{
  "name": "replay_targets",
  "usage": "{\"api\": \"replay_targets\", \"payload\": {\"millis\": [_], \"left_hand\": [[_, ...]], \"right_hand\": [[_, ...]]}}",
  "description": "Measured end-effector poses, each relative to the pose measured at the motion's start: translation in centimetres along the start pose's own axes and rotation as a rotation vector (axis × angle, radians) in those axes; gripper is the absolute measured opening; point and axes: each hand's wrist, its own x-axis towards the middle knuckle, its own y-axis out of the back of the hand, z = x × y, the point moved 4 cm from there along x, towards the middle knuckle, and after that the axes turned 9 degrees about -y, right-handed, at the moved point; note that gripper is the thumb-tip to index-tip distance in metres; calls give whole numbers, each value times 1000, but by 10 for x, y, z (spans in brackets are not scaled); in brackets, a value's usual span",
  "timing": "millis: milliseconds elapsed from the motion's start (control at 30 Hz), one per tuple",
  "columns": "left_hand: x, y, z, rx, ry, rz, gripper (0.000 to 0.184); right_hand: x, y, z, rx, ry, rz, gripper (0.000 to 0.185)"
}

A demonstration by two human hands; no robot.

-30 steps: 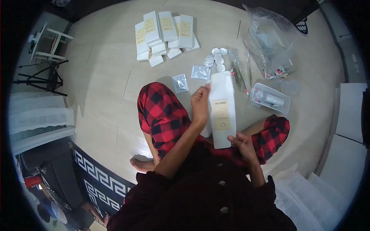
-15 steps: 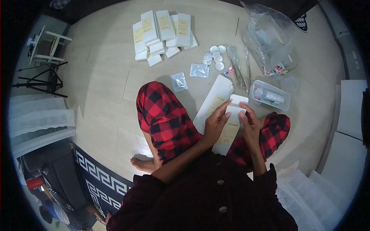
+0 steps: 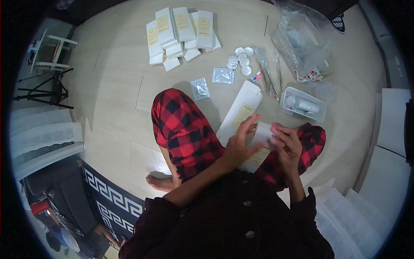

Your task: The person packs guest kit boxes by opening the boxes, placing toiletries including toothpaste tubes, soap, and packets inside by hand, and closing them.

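A slim white cardboard box (image 3: 253,162) with a cream label stands tilted in my lap, its top end between my hands. My left hand (image 3: 238,146) is at its left side, fingers stretched and thumb apart from them. On the right, my right hand (image 3: 288,146) has its bent fingers and thumb at the box's upper right edge, gripping it there. Motion blurs the top end. A second white box (image 3: 239,113), with an end flap showing, lies on the floor just beyond my left hand.
Stacked white labelled boxes (image 3: 183,28) lie at the back. Nearer are silver sachets (image 3: 223,75), round foil-wrapped discs (image 3: 246,70), thin sticks in clear wrap (image 3: 268,77), a plastic tub (image 3: 321,113) and a clear bag (image 3: 302,47). Another person (image 3: 82,244) is at lower left.
My left hand's fingers have spread off the box's top end. My right hand's fingers have shifted along the edge. The box's top end has tipped and moved slightly down.
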Motion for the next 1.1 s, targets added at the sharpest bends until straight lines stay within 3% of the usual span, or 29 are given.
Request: {"api": "replay_targets", "payload": {"millis": [67,100,167,267,367,500,700,767,900,1000,1067,1100], "left_hand": [[-1,-13,14,-55,82,93,86],[1,-15,17,-52,86,98,86],[3,-24,18,170,198,-77,105],[1,-29,16,-38,262,-58,99],[0,-29,16,4,169,-30,98],[0,-28,18,27,197,-13,99],[-2,-29,21,170,131,-16,102],[-4,-32,18,222,124,-27,105],[-5,-30,16,193,190,-28,105],[-4,-30,15,122,203,-20,104],[-3,-30,18,191,113,-32,105],[-4,-30,18,190,114,-34,105]], "right_hand": [[0,1,-11,41,253,-80,29],[1,1,-13,42,252,-86,29],[5,4,-15,63,122,-146,29],[14,6,-22,119,-72,-190,26],[19,1,-34,70,-104,-296,23],[22,-3,-32,68,-75,-335,22],[21,-6,-30,74,-148,-231,20],[23,-4,-22,145,-280,-220,19],[22,-10,-27,154,-250,-200,17],[21,-10,-28,73,-109,-149,16],[25,-6,-19,154,-310,-180,15],[27,-6,-16,181,-309,-202,15]]}}
